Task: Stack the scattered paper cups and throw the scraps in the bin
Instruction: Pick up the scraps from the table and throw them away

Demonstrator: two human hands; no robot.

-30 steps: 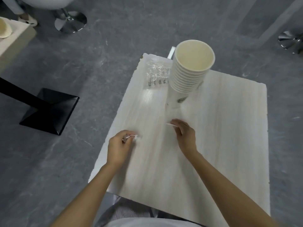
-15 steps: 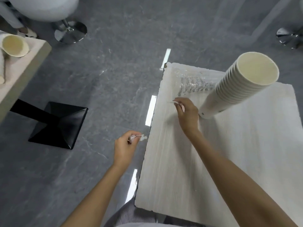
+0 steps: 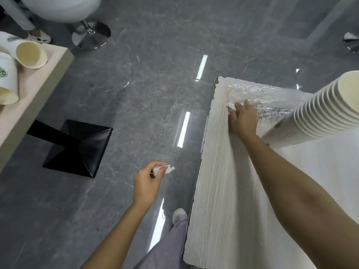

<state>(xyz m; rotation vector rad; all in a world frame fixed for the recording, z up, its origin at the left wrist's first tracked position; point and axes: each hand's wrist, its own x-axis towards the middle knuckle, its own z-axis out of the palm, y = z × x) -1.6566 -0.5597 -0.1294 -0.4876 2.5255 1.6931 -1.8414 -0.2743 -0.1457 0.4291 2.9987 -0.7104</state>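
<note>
Torn white paper scrap, low centre of frame, pinched in curled fingers of left hand, over grey floor, apart from table edge; second scrap, right of centre on tabletop, at fingertips of right hand, grasp blurred, cannot tell whether pinched or merely touched; crumpled clear plastic wrap just beyond, partly under that hand; stack of paper cups at right edge, standing on table beside the wrist; upper left, second table bearing loose cups tipped on sides; black pedestal base beneath; chrome stool base at top.
</note>
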